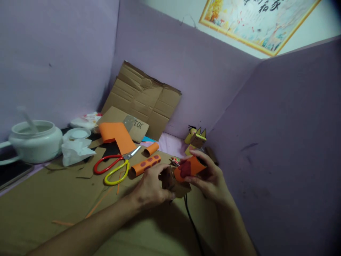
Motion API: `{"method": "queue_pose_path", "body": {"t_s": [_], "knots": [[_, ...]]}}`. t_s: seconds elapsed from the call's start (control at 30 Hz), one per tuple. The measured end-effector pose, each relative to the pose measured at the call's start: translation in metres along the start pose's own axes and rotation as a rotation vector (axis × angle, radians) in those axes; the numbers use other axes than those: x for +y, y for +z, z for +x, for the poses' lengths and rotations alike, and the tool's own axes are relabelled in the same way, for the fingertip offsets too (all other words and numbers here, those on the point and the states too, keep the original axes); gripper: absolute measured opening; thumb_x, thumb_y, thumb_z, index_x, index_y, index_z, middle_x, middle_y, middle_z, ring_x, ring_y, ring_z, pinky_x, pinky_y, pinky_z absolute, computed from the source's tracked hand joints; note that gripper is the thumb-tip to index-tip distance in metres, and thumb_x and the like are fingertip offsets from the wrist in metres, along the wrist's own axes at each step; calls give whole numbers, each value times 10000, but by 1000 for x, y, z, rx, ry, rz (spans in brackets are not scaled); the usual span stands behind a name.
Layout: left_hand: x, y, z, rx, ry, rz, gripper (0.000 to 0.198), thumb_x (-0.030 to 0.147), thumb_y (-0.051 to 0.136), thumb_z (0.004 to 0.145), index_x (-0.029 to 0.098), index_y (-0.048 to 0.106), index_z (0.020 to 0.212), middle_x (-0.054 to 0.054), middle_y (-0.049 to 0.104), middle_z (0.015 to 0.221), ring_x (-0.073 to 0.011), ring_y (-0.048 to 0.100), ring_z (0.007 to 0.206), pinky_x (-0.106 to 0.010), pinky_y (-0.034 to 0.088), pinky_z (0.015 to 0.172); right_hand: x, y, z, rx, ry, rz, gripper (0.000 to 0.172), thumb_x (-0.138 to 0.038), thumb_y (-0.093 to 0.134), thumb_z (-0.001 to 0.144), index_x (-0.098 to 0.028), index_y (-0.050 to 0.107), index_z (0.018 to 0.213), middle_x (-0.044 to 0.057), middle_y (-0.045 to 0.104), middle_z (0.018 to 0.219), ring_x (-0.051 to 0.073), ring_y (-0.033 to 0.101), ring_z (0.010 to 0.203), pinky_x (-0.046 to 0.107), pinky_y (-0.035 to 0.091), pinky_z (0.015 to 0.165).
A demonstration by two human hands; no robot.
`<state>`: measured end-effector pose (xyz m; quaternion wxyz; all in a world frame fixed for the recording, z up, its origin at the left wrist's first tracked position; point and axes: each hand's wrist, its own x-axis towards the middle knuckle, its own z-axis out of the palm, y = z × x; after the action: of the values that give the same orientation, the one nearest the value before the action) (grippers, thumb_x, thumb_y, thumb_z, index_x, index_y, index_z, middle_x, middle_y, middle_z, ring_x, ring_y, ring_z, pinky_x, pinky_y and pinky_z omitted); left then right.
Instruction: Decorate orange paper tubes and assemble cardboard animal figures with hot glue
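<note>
Head view: both hands are at work over the cardboard mat [112, 236], right of the scene's centre. The left hand [150, 188] pinches a small cardboard piece [182, 190] at its left side, thumb at the near edge, index finger curled over the far edge; the remaining fingertips are hidden. The right hand [213, 177] grips a rolled orange paper [197, 166] bearing a dark red patch, thumb below, fingers bent over the far side. The roll lies against or just above the cardboard piece; whether the two are joined cannot be determined.

Risks noted, by judgement. Excess pressure from the right fingers could crease or flatten the thin roll. Should the red patch be wet, which is not ascertainable, contact could smear it. A loose left pinch could let the cardboard piece twist out of line. The black cable [190, 213] passes just beneath the work and could snag a dropped part. To the left, the spotted orange tube [146, 165] lies near the left knuckles and could roll if knocked; the scissors [117, 167] lie open beside it, a cut hazard to a careless reach.
</note>
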<state>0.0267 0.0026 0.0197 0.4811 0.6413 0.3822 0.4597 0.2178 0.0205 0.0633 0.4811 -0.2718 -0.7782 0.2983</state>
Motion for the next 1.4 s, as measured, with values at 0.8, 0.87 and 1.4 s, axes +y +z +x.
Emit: {"method": "queue_pose_path", "body": {"t_s": [0.8, 0.87, 1.4], "knots": [[-1, 2, -3, 71, 92, 94, 407, 155, 740, 539, 154, 632, 931, -31, 652, 880, -205, 597, 803, -345, 501, 755, 4, 1, -4, 5, 14, -63, 571, -213, 787, 719, -301, 557, 1234, 53, 691, 1072, 210, 683, 920, 338, 577, 793], [-1, 2, -3, 74, 89, 98, 389, 158, 738, 544, 153, 631, 918, -27, 647, 856, -198, 590, 786, -346, 502, 755, 4, 1, -5, 4, 13, -66, 576, -210, 787, 719, -300, 553, 1238, 55, 689, 1075, 212, 680, 928, 341, 574, 800], [-7, 4, -4, 69, 77, 36, 488, 197, 749, 566, 165, 605, 1031, -56, 655, 943, -210, 606, 809, -330, 506, 707, 7, 4, -5, -16, 17, -98, 551, -252, 770, 737, -296, 554, 1242, 68, 681, 1074, 242, 664, 968, 388, 566, 832]]}}
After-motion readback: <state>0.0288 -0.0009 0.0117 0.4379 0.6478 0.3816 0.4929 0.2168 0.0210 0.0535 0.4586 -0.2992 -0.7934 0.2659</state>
